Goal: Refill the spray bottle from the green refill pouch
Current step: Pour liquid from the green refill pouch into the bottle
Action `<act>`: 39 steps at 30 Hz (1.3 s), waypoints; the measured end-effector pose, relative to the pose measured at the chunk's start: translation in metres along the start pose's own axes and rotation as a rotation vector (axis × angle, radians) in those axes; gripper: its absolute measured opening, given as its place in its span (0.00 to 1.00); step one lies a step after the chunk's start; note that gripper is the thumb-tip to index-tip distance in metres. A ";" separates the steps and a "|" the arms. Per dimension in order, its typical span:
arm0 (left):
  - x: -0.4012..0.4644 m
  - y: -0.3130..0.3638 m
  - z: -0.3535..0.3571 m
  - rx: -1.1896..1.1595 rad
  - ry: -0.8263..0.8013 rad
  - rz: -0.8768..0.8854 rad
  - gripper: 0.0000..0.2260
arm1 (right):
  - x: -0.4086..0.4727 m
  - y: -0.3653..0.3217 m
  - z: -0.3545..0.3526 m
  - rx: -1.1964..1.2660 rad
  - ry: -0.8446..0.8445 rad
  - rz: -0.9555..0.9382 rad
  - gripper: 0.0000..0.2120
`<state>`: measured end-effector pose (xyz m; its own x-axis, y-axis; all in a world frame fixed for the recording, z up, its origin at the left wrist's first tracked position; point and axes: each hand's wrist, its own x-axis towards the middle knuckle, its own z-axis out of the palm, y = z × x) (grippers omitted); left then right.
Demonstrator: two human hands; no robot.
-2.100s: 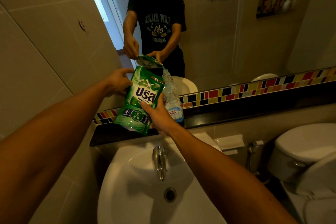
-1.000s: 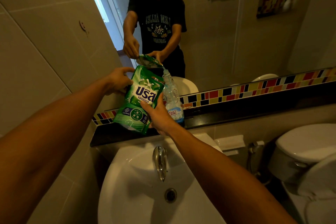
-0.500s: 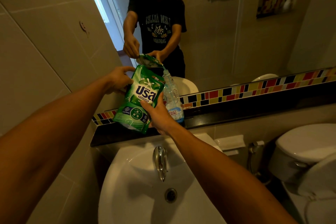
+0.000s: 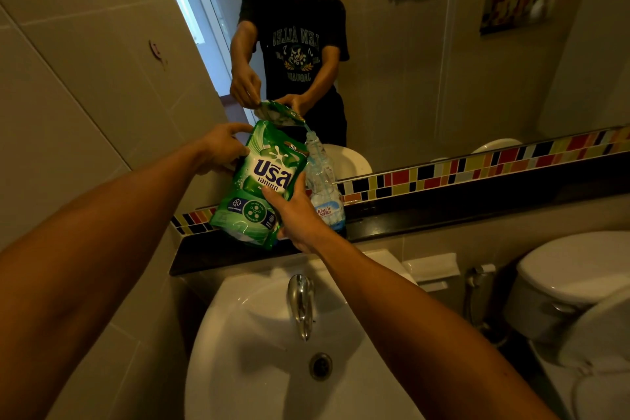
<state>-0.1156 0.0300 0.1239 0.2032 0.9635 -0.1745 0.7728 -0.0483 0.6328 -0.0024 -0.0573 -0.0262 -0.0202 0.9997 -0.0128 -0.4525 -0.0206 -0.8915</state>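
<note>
The green refill pouch (image 4: 262, 184) is held up over the dark ledge (image 4: 443, 204), tilted so its top right corner leans against the neck of the clear spray bottle (image 4: 324, 187). The bottle stands upright on the ledge against the mirror, with no spray head on it. My left hand (image 4: 218, 147) grips the pouch's upper left edge. My right hand (image 4: 296, 211) holds the pouch's lower right front, partly covering the bottle's base. In the mirror a thin stream appears to run from the pouch corner into the bottle mouth.
A white washbasin (image 4: 259, 368) with a chrome tap (image 4: 300, 303) lies directly below the ledge. A toilet (image 4: 576, 286) stands at the right, a bidet sprayer hose (image 4: 475, 286) beside it. Tiled wall closes in the left side. The mirror (image 4: 443, 61) rises behind the ledge.
The pouch has been raised very slightly at its bottom; hands and bottle otherwise stay put.
</note>
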 end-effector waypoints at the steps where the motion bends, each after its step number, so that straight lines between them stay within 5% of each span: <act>1: 0.000 0.000 -0.001 0.006 -0.002 -0.002 0.26 | 0.000 0.000 0.000 -0.001 -0.002 -0.001 0.47; 39: 0.002 0.008 -0.007 0.035 -0.030 -0.010 0.26 | 0.000 -0.001 0.003 0.029 -0.017 0.033 0.48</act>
<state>-0.1132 0.0333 0.1342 0.2129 0.9557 -0.2031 0.7952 -0.0487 0.6044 -0.0047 -0.0569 -0.0239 -0.0506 0.9981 -0.0344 -0.4768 -0.0544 -0.8773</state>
